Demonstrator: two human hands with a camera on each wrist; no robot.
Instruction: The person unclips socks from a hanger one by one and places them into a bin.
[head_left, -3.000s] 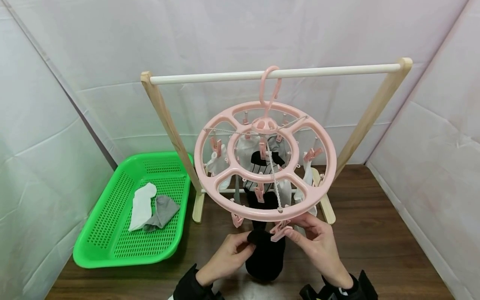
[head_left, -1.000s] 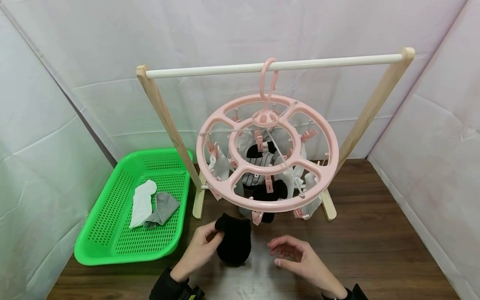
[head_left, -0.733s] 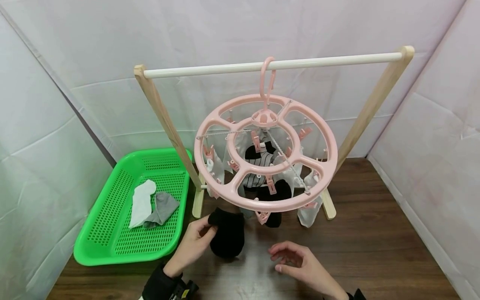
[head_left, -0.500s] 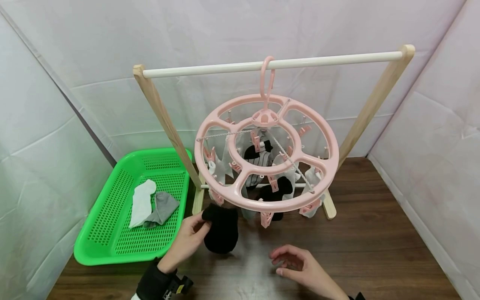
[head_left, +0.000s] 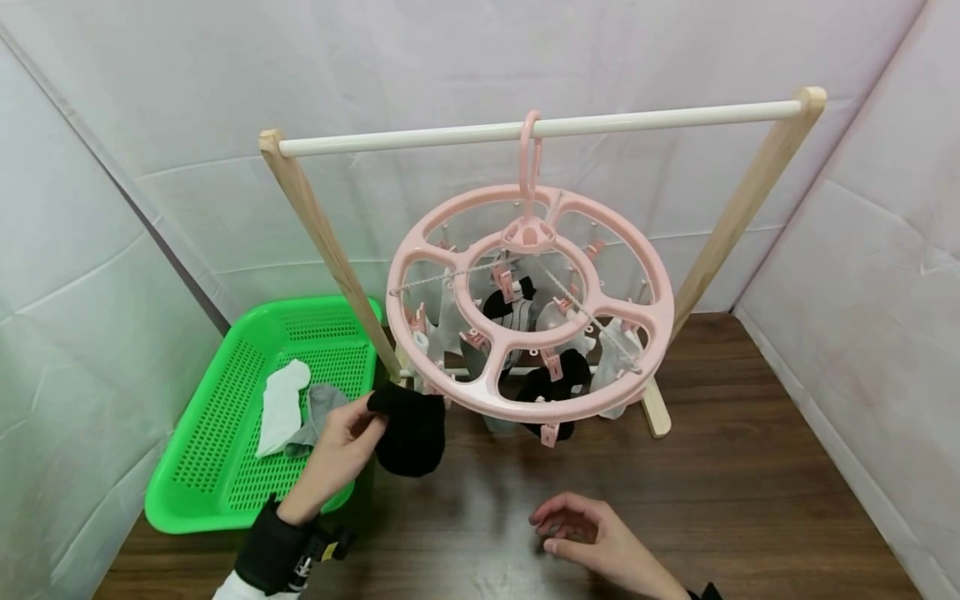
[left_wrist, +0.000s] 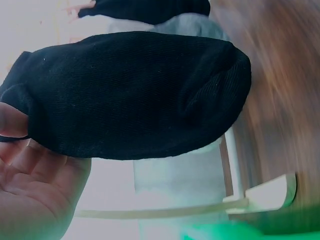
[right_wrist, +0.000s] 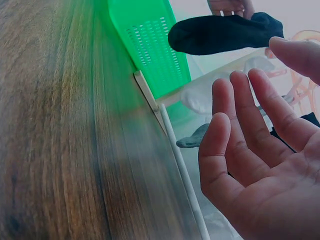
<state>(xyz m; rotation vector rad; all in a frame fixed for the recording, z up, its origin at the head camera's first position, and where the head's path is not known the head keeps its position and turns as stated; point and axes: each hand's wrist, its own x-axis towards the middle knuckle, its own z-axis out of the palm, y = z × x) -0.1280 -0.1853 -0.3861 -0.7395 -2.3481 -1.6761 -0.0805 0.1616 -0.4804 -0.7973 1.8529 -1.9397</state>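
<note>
My left hand [head_left: 337,450] pinches a black sock [head_left: 411,429] by its cuff, between thumb and fingers. The sock hangs just right of the green basket's edge, at the left front of the pink round drying hanger [head_left: 510,408]. In the left wrist view the black sock [left_wrist: 140,95] fills the middle, its toe to the right. My right hand [head_left: 592,533] is held over the table, fingers relaxed and slightly bent, with nothing in it. Several white, grey, black and striped socks hang from pink clips [head_left: 552,364] under the hanger.
A green basket [head_left: 161,500] stands at the left with a white sock [head_left: 283,407] and a grey sock [head_left: 324,402] inside. The hanger hooks onto a white rod [head_left: 660,122] with wooden legs [head_left: 750,200]. White cloth walls [head_left: 862,250] enclose the brown table [head_left: 750,500].
My left hand has carried the black sock from the hanger's front leftward toward the basket. My right hand has let go of a clip and drawn back. The hanger has turned.
</note>
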